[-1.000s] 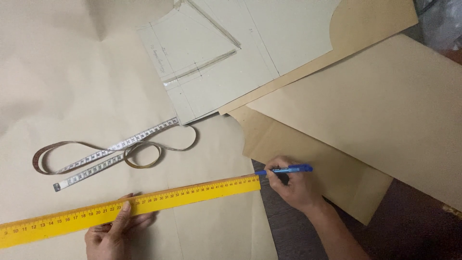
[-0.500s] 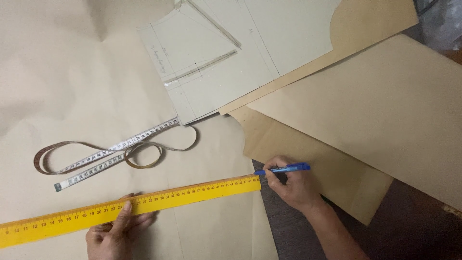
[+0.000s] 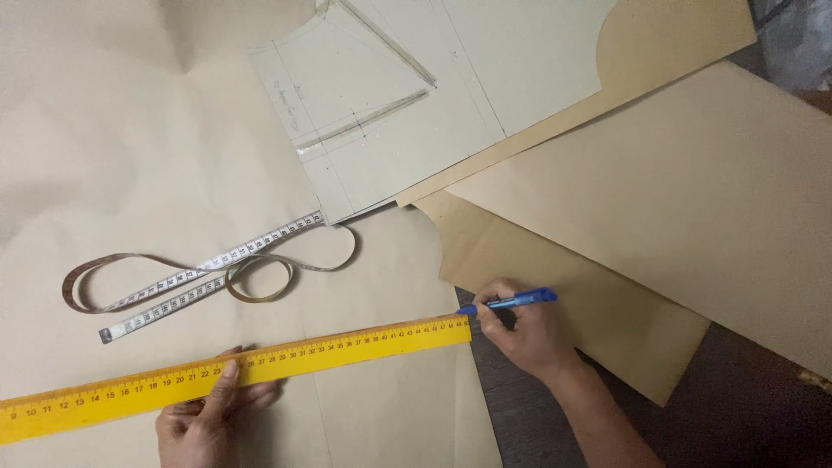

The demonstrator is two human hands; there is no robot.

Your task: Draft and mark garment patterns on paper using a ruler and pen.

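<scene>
A long yellow ruler lies slanted across a big sheet of brown paper. My left hand presses flat on the ruler near its lower left part, fingers spread over it. My right hand grips a blue pen with its tip at the ruler's right end, close to the paper's right edge.
A white tape measure lies looped above the ruler. A pale green pattern piece with drawn lines sits at the top. Brown card pieces overlap at the right, over a dark surface.
My right hand and the pen have shifted very slightly. The ruler and my left hand stay put.
</scene>
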